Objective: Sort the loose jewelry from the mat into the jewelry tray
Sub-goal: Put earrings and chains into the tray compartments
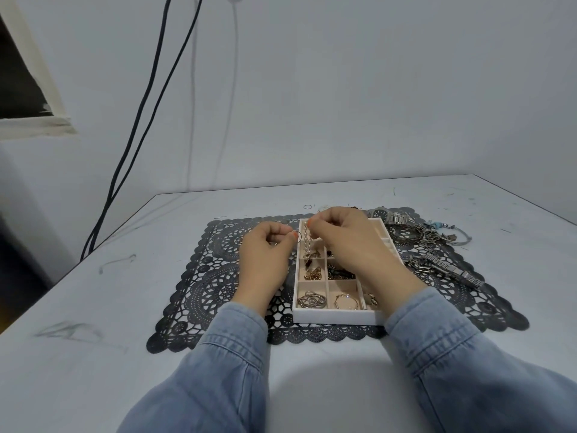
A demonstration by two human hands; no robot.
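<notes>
Head view: my right hand (346, 242) pinches the pearl strand (308, 243) by its top end over the far-left tray (337, 317) compartment, left hand (265, 254) pinches a thin ring (298, 236); strand likely light, limp, slippery

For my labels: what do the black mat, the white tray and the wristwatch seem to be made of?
The mat looks like matte black plastic or vinyl, pierced in a lace pattern. The tray seems white board or painted wood, smooth walls, with beige lining, perhaps fabric. The wristwatch looks like polished silver-toned metal: its link band glints.
</notes>
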